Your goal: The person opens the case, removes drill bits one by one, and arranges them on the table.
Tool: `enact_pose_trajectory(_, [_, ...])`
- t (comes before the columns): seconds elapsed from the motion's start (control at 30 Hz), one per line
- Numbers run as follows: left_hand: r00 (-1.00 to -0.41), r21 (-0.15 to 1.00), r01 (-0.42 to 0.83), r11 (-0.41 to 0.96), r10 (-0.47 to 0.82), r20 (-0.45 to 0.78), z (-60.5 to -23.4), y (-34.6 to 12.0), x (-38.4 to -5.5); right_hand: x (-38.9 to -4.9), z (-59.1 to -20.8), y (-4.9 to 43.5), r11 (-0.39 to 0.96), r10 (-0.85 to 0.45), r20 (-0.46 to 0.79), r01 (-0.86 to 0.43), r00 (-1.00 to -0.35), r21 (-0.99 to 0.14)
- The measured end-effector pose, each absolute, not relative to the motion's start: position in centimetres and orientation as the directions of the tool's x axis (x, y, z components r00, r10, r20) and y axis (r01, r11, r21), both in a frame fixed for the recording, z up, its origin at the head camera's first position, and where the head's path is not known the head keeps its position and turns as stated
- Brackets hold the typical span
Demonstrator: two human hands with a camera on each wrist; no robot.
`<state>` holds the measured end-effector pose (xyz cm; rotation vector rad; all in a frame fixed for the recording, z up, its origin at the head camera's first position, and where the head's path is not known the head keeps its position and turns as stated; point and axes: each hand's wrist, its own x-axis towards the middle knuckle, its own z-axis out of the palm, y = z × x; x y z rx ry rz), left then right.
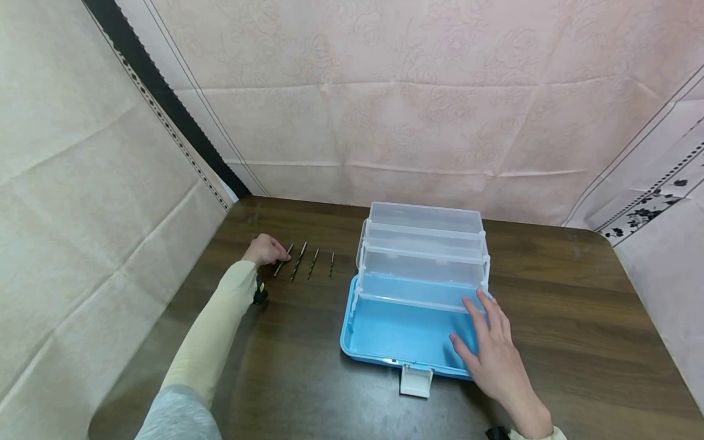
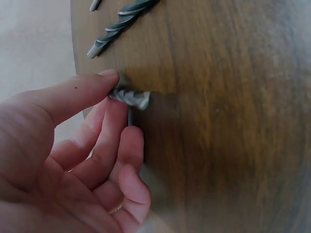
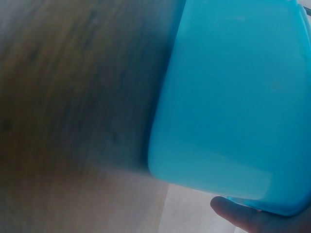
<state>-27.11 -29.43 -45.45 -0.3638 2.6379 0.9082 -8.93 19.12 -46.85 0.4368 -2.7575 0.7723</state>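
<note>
My left hand (image 1: pixel 266 250) pinches a drill bit (image 2: pixel 132 99) between thumb and fingertips, at the left end of a row on the table. Beside it lie a thick drill bit (image 1: pixel 299 261), a thinner drill bit (image 1: pixel 313 264) and a small drill bit (image 1: pixel 332 266). My right hand (image 1: pixel 497 354) is at the right side of a blue plastic box (image 1: pixel 396 333), fingers spread and only slightly bent over its edge. Whether they touch the box is hard to tell. In the right wrist view, the blue box wall fills much of the picture, a finger at the bottom.
Clear plastic trays (image 1: pixel 426 244) stand raised at the back of the box. A white latch (image 1: pixel 416 382) hangs from its front edge. The brown wooden table (image 1: pixel 572 318) meets a pale patterned cloth (image 1: pixel 407 122) behind.
</note>
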Motion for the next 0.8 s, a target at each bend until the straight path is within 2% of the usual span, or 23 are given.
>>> enact_pose_trajectory(0.8, [-0.911, 0.532, -0.343, 0.775, -0.136, -0.389, -45.58, -28.78, -27.73, -9.06, -46.97, 19.19, 0.823, -0.207, 0.304, -0.334, -0.930, -0.459])
